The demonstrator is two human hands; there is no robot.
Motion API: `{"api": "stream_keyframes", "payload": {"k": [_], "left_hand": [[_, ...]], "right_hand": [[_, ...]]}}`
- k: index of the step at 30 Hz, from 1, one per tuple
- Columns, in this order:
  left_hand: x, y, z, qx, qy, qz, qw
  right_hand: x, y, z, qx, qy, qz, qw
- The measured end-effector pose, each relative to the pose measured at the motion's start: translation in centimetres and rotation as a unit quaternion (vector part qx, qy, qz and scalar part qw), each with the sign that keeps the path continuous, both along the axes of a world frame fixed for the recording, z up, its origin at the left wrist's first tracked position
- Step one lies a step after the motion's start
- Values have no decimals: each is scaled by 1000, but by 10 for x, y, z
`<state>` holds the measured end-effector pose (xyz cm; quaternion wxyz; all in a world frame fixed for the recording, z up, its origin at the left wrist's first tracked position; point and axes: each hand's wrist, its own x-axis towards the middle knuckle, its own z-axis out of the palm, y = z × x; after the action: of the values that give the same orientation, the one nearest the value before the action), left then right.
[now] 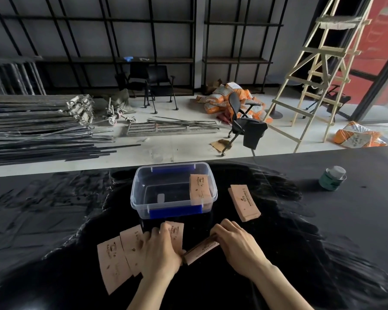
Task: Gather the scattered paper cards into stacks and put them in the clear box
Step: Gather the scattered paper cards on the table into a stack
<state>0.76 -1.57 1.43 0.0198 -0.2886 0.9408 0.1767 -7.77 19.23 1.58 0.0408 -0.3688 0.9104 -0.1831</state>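
Two bare hands work at the bottom centre of the frame, over a dark counter (323, 220). The right hand (238, 245) is clenched on a stack (201, 250) of tan paper cards, held on edge and lying slantwise between the two hands. The left hand (160, 249) rests flat, fingers spread, on loose cards (121, 253) fanned out at lower left; its thumb side touches the near end of the stack. It is pressing rather than grasping, so its grip is released.

A clear box (143, 193) with blue latches sits just above the hands, at the centre of the frame, with its lid off. One bundle (199, 186) of cards already leans inside against its right wall. A second pile (244, 202) lies flat on the counter to the right of the box, apart from it. A green jar (332, 177) stands far off at the upper right of the counter.

The step in hand appears to be squaring up a stack while the left hand draws in more loose cards. The task looks partly done: one bundle boxed, several cards not yet gathered.

The next move likely calls for sliding the fanned cards together, joining them to the stack, and keeping the edges even so the stack drops cleanly into the box.
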Motion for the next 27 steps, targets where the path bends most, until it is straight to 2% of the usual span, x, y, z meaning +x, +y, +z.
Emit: {"api": "stream_keyframes", "payload": {"k": [3,6,11,14,17,20,24,27], "left_hand": [[-4,-5,-3,86,21,-58,994],[-9,-15,-1,212,45,-115,969],[-18,-16,8,295,182,-141,927],[-22,-5,17,318,160,-188,915],[-20,7,17,351,140,-195,905],[-12,5,8,327,145,-185,915],[-8,-5,-3,237,62,-199,949],[-6,-5,-7,230,65,-202,950]], "right_hand": [[0,1,1,-2,2,-2,1000],[1,2,3,0,-3,-3,1000],[4,0,4,-22,-20,-29,999],[7,-4,5,-52,-47,-77,995],[10,-4,4,-67,-38,-46,996],[11,-2,3,-56,-14,-36,998],[9,-3,1,-58,11,-32,998],[8,-12,6,-54,1,11,999]]}}
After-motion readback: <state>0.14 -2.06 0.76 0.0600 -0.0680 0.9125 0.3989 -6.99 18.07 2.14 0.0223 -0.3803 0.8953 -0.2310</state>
